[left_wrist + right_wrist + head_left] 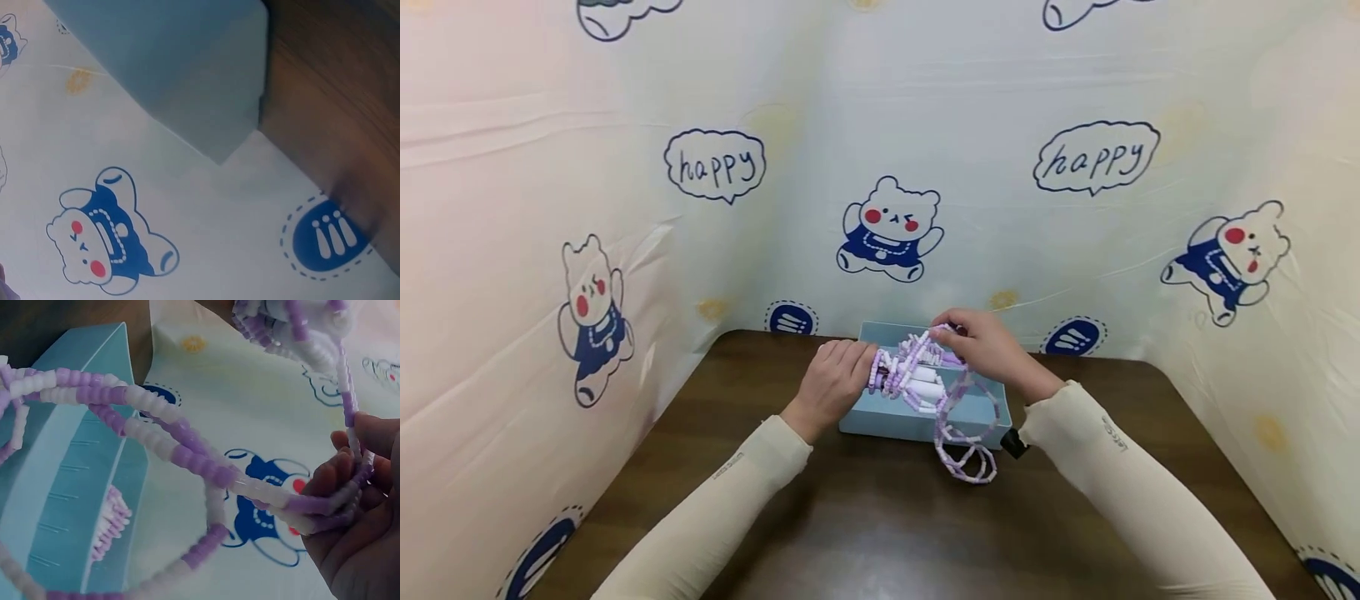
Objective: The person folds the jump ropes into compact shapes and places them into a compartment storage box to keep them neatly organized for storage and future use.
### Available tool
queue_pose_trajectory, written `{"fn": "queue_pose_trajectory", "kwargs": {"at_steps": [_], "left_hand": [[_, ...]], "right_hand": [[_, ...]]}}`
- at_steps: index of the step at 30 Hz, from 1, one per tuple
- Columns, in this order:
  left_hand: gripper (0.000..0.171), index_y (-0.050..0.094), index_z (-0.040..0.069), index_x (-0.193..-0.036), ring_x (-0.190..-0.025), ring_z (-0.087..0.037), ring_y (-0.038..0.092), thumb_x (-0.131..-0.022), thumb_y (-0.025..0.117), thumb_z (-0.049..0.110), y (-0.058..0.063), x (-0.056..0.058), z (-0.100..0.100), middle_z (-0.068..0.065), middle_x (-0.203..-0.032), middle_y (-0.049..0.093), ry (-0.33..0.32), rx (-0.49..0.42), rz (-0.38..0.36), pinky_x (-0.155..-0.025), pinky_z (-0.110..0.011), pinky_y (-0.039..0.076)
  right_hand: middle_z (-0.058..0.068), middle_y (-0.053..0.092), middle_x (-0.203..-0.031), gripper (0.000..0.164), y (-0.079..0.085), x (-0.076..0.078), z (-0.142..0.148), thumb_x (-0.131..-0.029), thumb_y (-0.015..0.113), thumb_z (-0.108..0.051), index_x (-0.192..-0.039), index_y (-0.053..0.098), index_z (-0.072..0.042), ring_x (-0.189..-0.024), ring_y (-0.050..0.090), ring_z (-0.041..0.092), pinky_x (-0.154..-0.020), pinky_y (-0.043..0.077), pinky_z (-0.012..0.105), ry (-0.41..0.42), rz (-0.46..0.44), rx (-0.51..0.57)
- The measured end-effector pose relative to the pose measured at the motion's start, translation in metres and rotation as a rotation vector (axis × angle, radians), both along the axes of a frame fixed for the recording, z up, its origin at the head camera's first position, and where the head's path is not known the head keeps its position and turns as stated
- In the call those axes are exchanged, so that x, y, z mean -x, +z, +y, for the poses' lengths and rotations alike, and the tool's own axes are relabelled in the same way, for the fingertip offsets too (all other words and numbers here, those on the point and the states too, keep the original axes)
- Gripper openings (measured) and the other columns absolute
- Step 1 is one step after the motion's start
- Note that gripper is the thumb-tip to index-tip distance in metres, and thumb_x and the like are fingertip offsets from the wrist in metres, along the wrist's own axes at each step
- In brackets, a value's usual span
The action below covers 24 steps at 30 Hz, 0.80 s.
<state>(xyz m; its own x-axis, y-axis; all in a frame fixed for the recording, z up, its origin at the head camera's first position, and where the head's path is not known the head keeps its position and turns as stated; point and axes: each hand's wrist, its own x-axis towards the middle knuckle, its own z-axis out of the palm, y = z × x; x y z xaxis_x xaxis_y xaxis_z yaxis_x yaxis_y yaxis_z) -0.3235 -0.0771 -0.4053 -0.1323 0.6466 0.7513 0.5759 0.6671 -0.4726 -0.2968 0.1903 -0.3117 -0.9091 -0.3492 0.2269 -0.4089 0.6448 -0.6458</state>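
Note:
A beaded jump rope in purple and white [927,390] is bundled above a light blue box [887,423]. My left hand [833,382] grips the bundled end, where rope is wrapped about white and purple handle-like pieces. Loose strands run to my right hand [988,346], which pinches them between thumb and fingers. In the right wrist view, that hand [362,512] has several beaded strands [206,465] passing through its fingers. Loops [966,458] hang in front of the box. The left wrist view shows no clear part of the left hand's grip.
More purple and white beads [112,519] lie inside the open box. A small black object [1015,443] shows by its right front corner. The brown wooden table [880,533] is bordered by a printed cloth [992,242] at the back and sides.

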Motion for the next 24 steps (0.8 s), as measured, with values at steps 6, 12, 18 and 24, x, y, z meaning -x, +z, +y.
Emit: {"fn": "queue_pose_trajectory", "kwargs": {"at_steps": [6,12,18,24], "left_hand": [[0.024,0.055,-0.002,-0.118,-0.088,-0.029,0.061,-0.098,0.055,0.012,0.001,0.000,0.013,-0.015,-0.104,0.060,-0.048,-0.057,-0.008,-0.075,-0.038,0.052],[0.023,0.054,-0.002,-0.118,-0.085,-0.030,0.061,-0.101,0.049,0.012,0.004,0.002,0.020,-0.016,-0.103,0.060,-0.071,-0.077,-0.018,-0.073,-0.039,0.052],[0.023,0.054,-0.002,-0.119,-0.086,-0.031,0.061,-0.101,0.051,0.012,0.006,0.001,0.023,-0.017,-0.104,0.060,-0.090,-0.081,-0.034,-0.073,-0.040,0.052],[0.031,0.054,-0.001,-0.119,-0.089,-0.030,0.062,-0.093,0.065,0.012,0.006,-0.002,0.031,-0.016,-0.106,0.060,-0.065,-0.065,-0.052,-0.075,-0.039,0.053]], "right_hand": [[0.007,0.059,-0.082,0.030,-0.013,0.005,0.010,-0.099,0.054,-0.039,-0.116,0.066,-0.017,-0.076,0.056,0.034,-0.063,0.049,0.039,0.031,-0.044,0.123],[0.012,0.056,-0.085,0.024,-0.028,0.005,0.019,-0.100,0.056,-0.027,-0.115,0.066,-0.011,-0.077,0.050,0.032,-0.064,0.047,0.038,0.062,-0.058,0.345],[0.013,0.052,-0.080,0.027,-0.044,0.002,0.021,-0.100,0.056,-0.023,-0.116,0.066,-0.004,-0.068,0.045,0.025,-0.058,0.041,0.034,0.058,-0.111,0.503],[0.005,0.057,-0.082,0.032,-0.078,0.002,0.019,-0.102,0.053,-0.025,-0.119,0.064,-0.001,-0.061,0.045,0.014,-0.053,0.039,0.026,0.035,-0.183,0.610]]}}
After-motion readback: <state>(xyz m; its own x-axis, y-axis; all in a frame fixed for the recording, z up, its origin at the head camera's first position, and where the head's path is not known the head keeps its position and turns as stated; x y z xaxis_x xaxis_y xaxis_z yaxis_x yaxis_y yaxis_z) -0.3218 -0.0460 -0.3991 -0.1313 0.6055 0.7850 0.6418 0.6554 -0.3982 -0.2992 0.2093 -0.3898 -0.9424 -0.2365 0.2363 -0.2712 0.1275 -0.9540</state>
